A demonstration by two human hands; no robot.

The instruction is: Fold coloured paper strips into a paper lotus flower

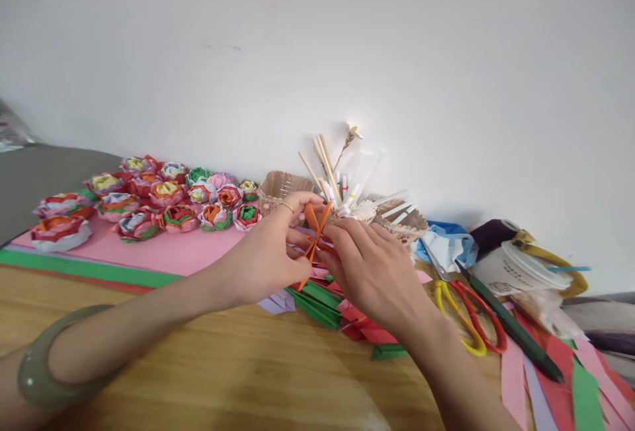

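Note:
An orange folded paper piece (313, 236), crossed like a bow with pointed ends, is held up between my two hands above the table. My left hand (278, 239) has its fingers closed around the left side of it. From the right, my right hand (372, 262) pinches it near its middle; those fingertips are partly hidden. Beneath the hands lie folded green strips (317, 302), red folded pieces (364, 325) and a lilac folded piece (278, 302).
Many layered paper flowers (178, 217) stand on pink sheets (149, 252) at the left. Behind the hands are baskets (284, 186) with sticks and pens. Scissors (459, 315), a white tub (520, 269) and paper strips (585, 394) lie at the right.

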